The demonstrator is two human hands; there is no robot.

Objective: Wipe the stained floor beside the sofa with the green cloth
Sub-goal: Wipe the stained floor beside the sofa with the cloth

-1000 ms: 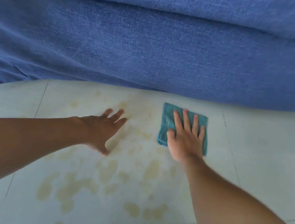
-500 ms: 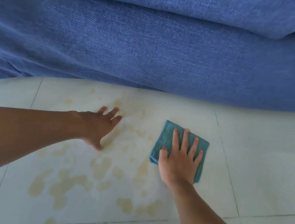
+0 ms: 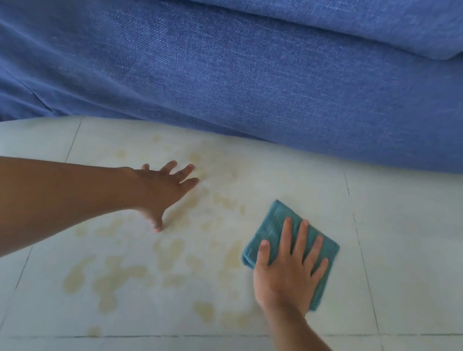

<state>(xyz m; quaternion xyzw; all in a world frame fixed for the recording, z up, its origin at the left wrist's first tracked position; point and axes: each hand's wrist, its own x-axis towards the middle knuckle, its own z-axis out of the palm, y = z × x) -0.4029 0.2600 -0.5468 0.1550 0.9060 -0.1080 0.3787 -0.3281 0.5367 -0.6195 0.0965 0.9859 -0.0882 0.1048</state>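
A folded green cloth point(image 3: 275, 228) lies flat on the pale tiled floor point(image 3: 423, 268), right of centre. My right hand point(image 3: 289, 272) presses down on it with spread fingers, covering its near half. Yellowish stains point(image 3: 121, 276) spread over the tile to the left of the cloth and up toward the sofa point(image 3: 241, 70). My left hand point(image 3: 164, 191) rests flat on the stained tile with fingers apart, holding nothing, about a hand's width left of the cloth.
The blue fabric sofa fills the whole upper half of the view, its base meeting the floor just beyond the stains. Grout lines point(image 3: 350, 336) cross the tiles near me and to the right.
My right hand has dragged the cloth toward me and slightly right, away from the sofa. The left hand has stayed planted on the floor.
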